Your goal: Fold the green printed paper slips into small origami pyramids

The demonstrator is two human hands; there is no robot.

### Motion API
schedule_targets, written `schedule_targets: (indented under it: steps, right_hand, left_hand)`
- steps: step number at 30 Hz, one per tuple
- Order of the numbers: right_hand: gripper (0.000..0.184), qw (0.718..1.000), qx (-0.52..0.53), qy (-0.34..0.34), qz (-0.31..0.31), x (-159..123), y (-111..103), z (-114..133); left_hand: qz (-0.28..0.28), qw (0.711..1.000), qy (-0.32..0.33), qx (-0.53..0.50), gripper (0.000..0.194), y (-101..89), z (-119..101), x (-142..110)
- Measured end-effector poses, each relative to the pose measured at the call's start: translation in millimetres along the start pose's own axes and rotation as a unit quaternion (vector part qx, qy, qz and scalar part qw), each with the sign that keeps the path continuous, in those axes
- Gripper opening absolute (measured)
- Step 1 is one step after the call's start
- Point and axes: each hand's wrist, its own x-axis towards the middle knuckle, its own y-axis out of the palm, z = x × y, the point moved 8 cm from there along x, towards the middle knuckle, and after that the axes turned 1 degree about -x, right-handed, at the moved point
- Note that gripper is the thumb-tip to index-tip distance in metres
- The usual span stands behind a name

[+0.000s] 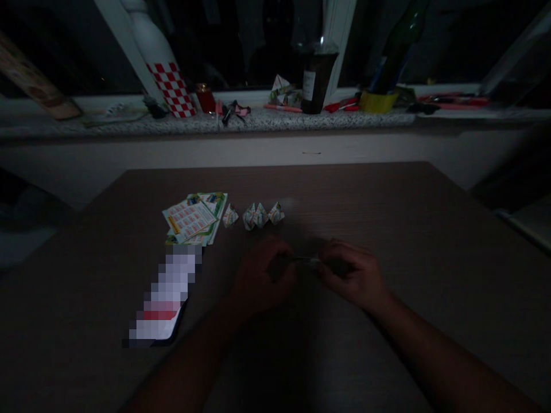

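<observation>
Between my two hands is a small, narrow piece of folded paper (306,260), seen nearly edge-on in dim light. The fingertips of my left hand (269,275) pinch its left end. At its right end, my right hand (350,269) grips it between thumb and fingers. Just beyond my hands, several small folded paper shapes (231,215) with pointed tips stand in a row on the table. Left of that row lies a loose stack of printed paper sheets (191,221), green, white and orange.
A phone (166,298) with a lit, blurred-out screen lies on the brown table (408,218), left of my left forearm. Behind, the granite windowsill (258,121) carries a red-checked white bottle (166,69), a dark plastic cup (316,80), a green bottle (394,51) and small clutter.
</observation>
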Motion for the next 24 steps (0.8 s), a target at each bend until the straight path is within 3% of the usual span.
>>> schedule_targets:
  steps: [3, 6, 11, 24]
  right_hand:
    - [0.011, 1.000, -0.005, -0.024, 0.018, 0, 4, 3]
    - [0.012, 1.000, -0.014, -0.014, 0.015, 0, 4, 1]
    - [0.007, 1.000, 0.001, 0.006, 0.006, -1, 1, -4]
    - [0.004, 0.996, 0.061, 0.058, 0.035, -3, 1, -6]
  left_hand:
    - [0.039, 0.999, 0.007, -0.003, 0.015, 5.7, -1, 2]
    - [0.077, 0.995, -0.034, -0.045, 0.009, 14.1, 6, 1]
    - [0.027, 0.989, -0.099, -0.104, 0.007, 8.3, 18, 0]
    - [0.059, 0.976, -0.158, -0.138, 0.005, 11.1, 21, -2]
